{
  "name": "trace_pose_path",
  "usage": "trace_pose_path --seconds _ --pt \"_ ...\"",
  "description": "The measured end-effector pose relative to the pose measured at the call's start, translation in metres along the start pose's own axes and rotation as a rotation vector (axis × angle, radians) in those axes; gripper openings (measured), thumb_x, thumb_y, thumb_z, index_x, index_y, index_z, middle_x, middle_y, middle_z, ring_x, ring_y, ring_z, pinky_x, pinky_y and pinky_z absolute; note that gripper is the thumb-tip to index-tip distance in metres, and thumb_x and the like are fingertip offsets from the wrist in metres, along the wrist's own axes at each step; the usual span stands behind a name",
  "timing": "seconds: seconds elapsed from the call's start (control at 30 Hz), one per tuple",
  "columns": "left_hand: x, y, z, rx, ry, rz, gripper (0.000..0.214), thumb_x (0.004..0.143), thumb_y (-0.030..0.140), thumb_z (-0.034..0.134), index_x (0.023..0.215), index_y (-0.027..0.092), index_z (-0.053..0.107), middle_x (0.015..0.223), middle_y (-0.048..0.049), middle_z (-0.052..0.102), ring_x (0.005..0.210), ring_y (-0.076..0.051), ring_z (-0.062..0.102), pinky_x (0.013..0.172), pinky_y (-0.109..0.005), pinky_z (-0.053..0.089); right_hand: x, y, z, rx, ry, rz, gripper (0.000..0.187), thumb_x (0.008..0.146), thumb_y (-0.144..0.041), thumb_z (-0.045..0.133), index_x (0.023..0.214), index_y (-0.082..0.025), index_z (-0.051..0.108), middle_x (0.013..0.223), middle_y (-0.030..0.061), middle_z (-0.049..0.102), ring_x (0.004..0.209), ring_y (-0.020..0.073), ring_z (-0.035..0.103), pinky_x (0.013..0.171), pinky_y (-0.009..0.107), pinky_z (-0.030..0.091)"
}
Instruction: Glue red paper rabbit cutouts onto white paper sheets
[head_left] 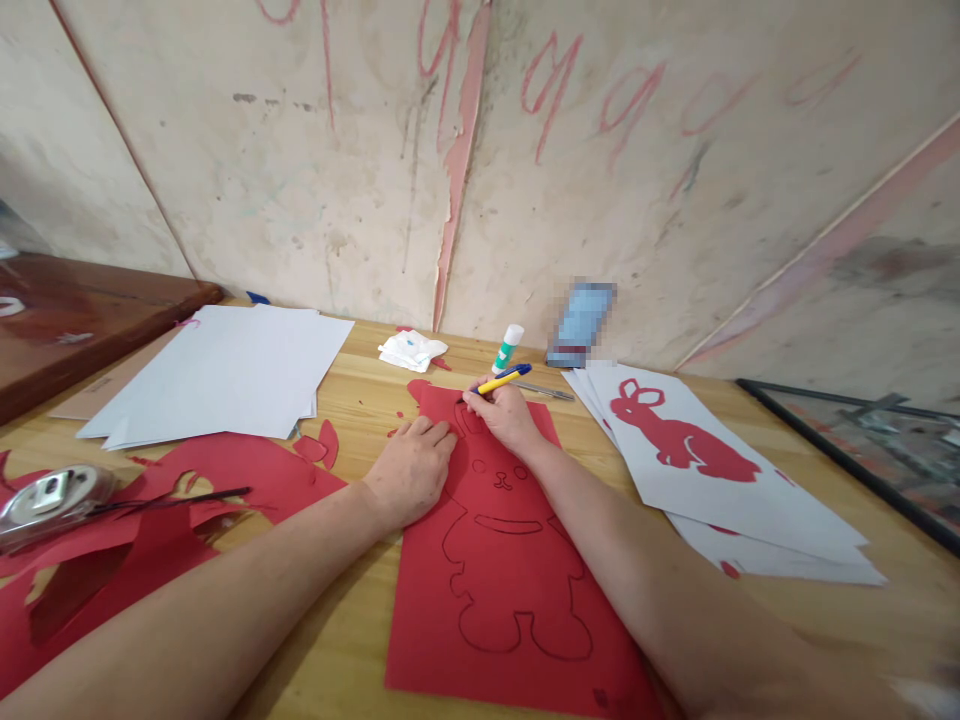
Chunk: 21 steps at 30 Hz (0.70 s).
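Observation:
A sheet of red paper (499, 575) lies on the table in front of me, with a rabbit-like figure outlined on it in dark lines. My right hand (504, 418) grips a yellow and blue pen (504, 380), its tip down at the sheet's upper part, by the outlined ears. My left hand (415, 470) lies on the sheet's left edge, fingers bent a little and resting on the paper. My right forearm covers part of the sheet's right side.
White sheets (225, 370) and red paper scraps (247, 465) lie left, with a tape measure (56, 505). Behind are a crumpled tissue (412, 351), a glue stick (508, 348) and a phone (581, 325). Rightward, a red rabbit cutout (686, 440) lies on white paper beside a dark-framed pane (840, 455).

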<state>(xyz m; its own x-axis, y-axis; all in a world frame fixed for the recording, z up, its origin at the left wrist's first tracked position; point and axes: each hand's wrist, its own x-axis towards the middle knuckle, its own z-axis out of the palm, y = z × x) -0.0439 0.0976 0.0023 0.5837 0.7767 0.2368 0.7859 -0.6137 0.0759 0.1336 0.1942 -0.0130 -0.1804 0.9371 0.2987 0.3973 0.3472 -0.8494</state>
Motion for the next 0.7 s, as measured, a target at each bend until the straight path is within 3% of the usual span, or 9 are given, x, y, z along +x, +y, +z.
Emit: trace_pose_path --seconds 0.53,0.7 --pt "0.0003 0.0 -0.0003 -0.014 0.01 0.006 0.026 0.094 0.014 0.04 0.108 0.013 0.061 0.109 -0.0122 0.063 0.096 -0.026 0.051 0.087 -0.042 0.046 -0.0021 -0.0047 -0.0004 0.065 -0.032 0.021 0.02 0.072 -0.041 0.062 0.071 -0.021 0.058 0.061 -0.0017 0.058 0.059 0.0157 0.053 0.063 0.03 0.043" --pt "0.0 0.0001 -0.0001 -0.01 0.013 0.002 0.026 0.093 0.014 0.04 0.108 0.014 0.061 0.109 -0.012 0.063 0.095 -0.026 0.051 0.085 -0.042 0.046 0.0015 0.0029 0.0003 0.229 0.111 0.087 0.024 0.07 -0.045 0.063 0.075 -0.022 0.056 0.059 -0.0016 0.059 0.054 0.0149 0.053 0.055 0.029 0.044"
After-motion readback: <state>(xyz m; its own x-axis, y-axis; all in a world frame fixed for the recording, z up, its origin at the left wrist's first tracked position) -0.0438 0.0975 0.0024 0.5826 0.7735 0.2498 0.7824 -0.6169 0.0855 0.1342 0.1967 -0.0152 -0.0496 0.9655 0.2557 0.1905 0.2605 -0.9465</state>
